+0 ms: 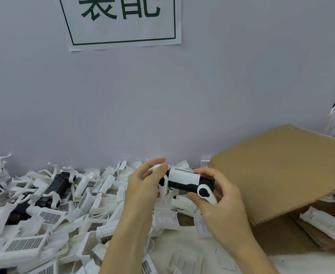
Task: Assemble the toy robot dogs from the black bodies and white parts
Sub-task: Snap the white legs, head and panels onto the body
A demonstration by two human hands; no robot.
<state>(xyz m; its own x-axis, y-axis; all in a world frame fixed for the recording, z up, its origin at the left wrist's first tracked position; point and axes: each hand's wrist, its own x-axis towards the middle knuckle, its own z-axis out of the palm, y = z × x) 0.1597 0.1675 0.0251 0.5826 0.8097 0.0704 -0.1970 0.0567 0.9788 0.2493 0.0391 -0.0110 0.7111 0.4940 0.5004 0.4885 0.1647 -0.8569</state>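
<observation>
Black toy dog body with white top cover and white legs (pixel 184 181) held level above surface's far edge. Left hand (pixel 142 188) fingers curled round one end, right hand (pixel 216 196) pinching the other. Loose white plastic parts (pixel 49 214) heaped left; tilted brown cardboard box (pixel 277 175) right.

A white paper sign (pixel 121 22) is stuck on the far wall (pixel 241 76), up and left of centre. It carries two large dark green characters inside a thin green frame. The top of the sign is cut off by the picture's edge, so only the lower parts show; they look like 装配, though the first character cannot be read for sure. No other text, brand, label or number can be read on anything else in view.
</observation>
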